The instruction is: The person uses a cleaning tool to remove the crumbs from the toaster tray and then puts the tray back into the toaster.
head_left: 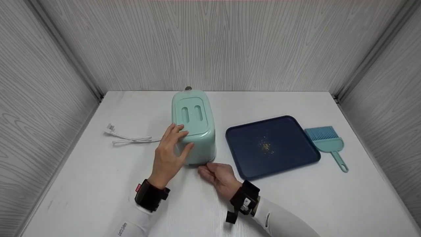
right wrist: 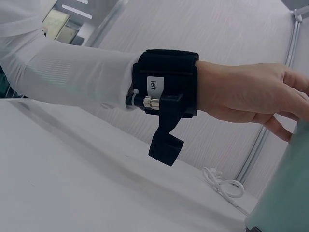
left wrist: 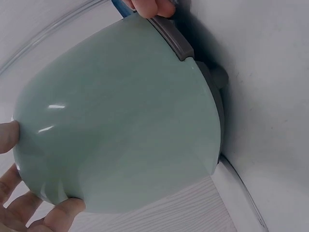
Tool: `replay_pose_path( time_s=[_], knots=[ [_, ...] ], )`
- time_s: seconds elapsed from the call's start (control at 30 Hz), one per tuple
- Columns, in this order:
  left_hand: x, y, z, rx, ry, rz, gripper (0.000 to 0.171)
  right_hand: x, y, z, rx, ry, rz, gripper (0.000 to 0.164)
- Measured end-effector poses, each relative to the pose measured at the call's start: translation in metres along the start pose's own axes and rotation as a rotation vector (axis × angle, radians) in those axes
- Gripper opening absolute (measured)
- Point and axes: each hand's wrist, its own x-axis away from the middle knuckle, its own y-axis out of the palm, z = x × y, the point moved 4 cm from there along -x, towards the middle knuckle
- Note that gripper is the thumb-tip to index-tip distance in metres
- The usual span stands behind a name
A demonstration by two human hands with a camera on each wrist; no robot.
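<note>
A mint-green toaster (head_left: 204, 144) with a two-groove lid (head_left: 192, 115) stands end-on in the middle of the table. My left hand (head_left: 169, 154) holds its near top end, thumb on the near face and fingers across the top edge. In the left wrist view, those fingertips (left wrist: 63, 212) bend against the toaster's shell (left wrist: 116, 111). Low at the toaster's near end, the fingers of my right hand (head_left: 222, 177) pinch one end of a brown-grey strip (left wrist: 174, 38), which looks like the crumb tray's edge. The right wrist view shows the left hand (right wrist: 251, 92) on the toaster.
A navy tray (head_left: 243, 158) with a small pile of crumbs (head_left: 265, 146) lies right of the toaster. Beyond it is a teal brush (head_left: 324, 133) with a small dustpan (head_left: 330, 144). The toaster's white cord and plug (head_left: 131, 140) lie to the left. Wood-grain panels surround the table.
</note>
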Motion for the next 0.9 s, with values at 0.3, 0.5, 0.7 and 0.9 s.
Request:
replay_pose_path(
  time_s=[0.3, 0.5, 0.7, 0.9],
  knots=[
    [-0.0009, -0.0002, 0.0002, 0.003, 0.01, -0.009, 0.037, 0.0017, 0.0004, 0.0021, -0.082, -0.025, 0.012, 0.03],
    [-0.0018, -0.0009, 0.0007, 0.004, 0.009, -0.014, 0.037, 0.0019, 0.0021, 0.0019, -0.149, -0.028, 0.005, 0.032],
    [-0.0024, -0.0009, 0.0009, 0.008, -0.001, -0.018, 0.037, 0.0014, 0.0021, 0.0027, -0.17, -0.027, 0.006, 0.03],
    [-0.002, -0.001, -0.0004, 0.01, 0.004, -0.016, 0.037, 0.0002, 0.0041, 0.0026, -0.17, -0.039, -0.013, 0.031]
  ],
)
